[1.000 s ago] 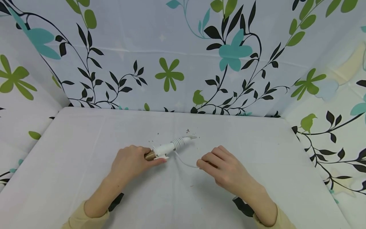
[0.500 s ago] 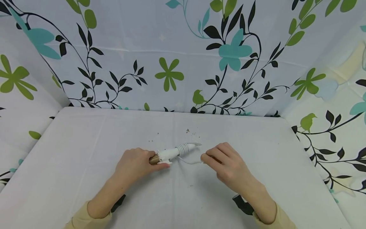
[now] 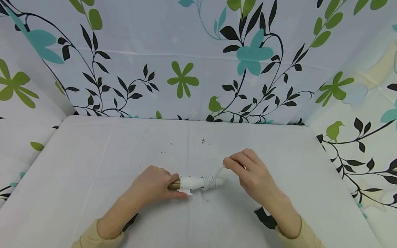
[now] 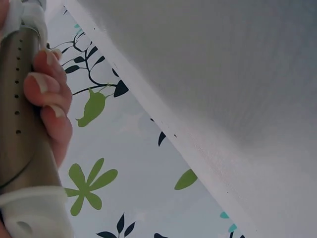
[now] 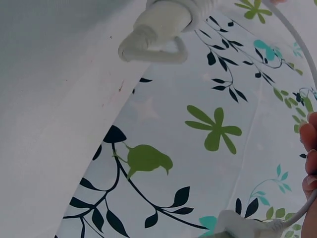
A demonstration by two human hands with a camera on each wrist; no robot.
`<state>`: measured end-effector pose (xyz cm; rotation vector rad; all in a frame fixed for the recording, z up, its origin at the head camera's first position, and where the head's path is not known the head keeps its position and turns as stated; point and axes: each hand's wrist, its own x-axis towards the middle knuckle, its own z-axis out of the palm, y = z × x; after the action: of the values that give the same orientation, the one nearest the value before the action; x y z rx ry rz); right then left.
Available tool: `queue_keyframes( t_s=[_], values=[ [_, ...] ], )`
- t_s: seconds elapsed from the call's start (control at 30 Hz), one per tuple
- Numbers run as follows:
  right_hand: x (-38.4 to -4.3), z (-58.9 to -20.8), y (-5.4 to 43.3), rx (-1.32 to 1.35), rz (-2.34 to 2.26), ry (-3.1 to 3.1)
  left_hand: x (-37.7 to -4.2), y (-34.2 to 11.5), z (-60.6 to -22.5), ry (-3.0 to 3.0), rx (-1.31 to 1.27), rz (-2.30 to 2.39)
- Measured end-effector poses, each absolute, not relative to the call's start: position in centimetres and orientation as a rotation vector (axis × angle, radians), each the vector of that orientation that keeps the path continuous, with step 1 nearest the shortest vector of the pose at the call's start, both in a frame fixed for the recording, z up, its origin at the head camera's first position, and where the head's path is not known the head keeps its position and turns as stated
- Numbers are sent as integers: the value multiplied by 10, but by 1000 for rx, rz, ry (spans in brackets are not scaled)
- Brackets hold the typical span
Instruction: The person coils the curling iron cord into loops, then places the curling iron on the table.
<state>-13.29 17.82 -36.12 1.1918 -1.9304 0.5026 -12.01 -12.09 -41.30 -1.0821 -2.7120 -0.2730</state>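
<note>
My left hand (image 3: 154, 183) holds a curling iron (image 3: 193, 183) by its brass-coloured barrel. In the left wrist view, fingers wrap the barrel (image 4: 22, 99), which has a row of small holes and a white end piece (image 4: 37, 213). Toward my right hand (image 3: 252, 174) points the white handle, with coils of white cord (image 3: 209, 182) around it. A free length of cord rises from the coils to the right hand, whose fingers pinch it. The right wrist view has the handle's tail end (image 5: 158, 32) with a cord loop, and a white plug (image 5: 242, 225) below the fingers (image 5: 310, 148).
A white-covered table (image 3: 124, 148) lies beneath both hands. Small brown crumbs (image 3: 203, 141) dot its surface beyond the curling iron. Cloth with a leaf and flower print (image 3: 136, 41) hangs behind and at both sides.
The curling iron has turned from pointing up and right to nearly level, and moved toward me and to the right. The right hand has risen, bringing the cord up over the handle.
</note>
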Motion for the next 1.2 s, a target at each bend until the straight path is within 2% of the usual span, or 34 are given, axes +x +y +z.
queue_keyframes(
  t_s=[0.33,0.77,1.2],
  values=[
    [-145,-371,190,1139,596,-2058,-119,-118,-417,-2341,-1335,-351],
    [-161,-390,198,1086,712,-2197,-120,-114,-411,-2104,-1352,-415],
    [-161,-402,190,1095,710,-2361,-120,-115,-410,-2015,-1305,-263]
  ],
)
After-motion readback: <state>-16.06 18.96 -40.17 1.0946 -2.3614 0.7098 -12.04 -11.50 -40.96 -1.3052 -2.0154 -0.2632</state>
